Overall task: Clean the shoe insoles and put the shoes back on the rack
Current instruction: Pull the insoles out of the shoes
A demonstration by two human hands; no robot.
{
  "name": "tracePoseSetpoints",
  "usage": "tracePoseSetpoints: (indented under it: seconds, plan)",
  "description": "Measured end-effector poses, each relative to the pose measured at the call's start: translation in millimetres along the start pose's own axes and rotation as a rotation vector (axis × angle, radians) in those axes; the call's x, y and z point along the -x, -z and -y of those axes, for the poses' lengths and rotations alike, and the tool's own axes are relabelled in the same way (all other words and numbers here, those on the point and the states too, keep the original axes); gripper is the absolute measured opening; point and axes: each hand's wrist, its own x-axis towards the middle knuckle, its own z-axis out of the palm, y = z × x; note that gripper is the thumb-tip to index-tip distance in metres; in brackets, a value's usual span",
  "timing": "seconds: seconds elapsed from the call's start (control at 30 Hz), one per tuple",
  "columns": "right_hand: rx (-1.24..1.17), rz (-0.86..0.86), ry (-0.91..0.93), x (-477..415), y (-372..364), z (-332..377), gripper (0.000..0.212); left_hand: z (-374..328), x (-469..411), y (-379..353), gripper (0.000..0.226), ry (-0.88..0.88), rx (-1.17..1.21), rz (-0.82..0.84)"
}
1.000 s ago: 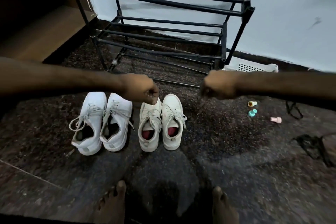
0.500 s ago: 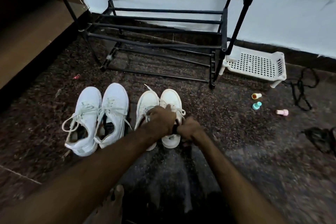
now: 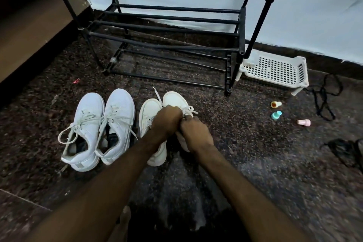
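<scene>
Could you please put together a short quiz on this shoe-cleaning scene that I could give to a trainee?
1. True or false: a shoe already stands on the black rack.
2. Which shoe are the left hand and the right hand both working at? A) the far-left one B) the second from the left C) the rightmost shoe
3. What white thing stands on the floor just to the right of the rack?
Key: 1 false; 2 C; 3 the perforated plastic basket.
</scene>
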Motion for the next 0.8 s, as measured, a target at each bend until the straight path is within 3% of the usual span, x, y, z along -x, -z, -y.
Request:
tracePoseSetpoints:
  seconds: [0.1,0.27,0.43,0.8]
  plan:
    - [0.134,0.115,0.0,-8,0,1,0.03,1,-13,7,0.023,-0.039,0.022,0.078]
    - [0.369,0.151,0.059,-34,4,-2,0.031,7,-19,12,0.017,-0.099,0.042,0.107]
    - [0.36,0.396,-0.02,-43,-17,-5,0.036,10,-21,11,0.015,-0.019,0.204,0.093]
    - [0.569,0.331,0.178,-51,-14,-2,0.033,17,-24,10,0.013,0.05,0.279,0.086]
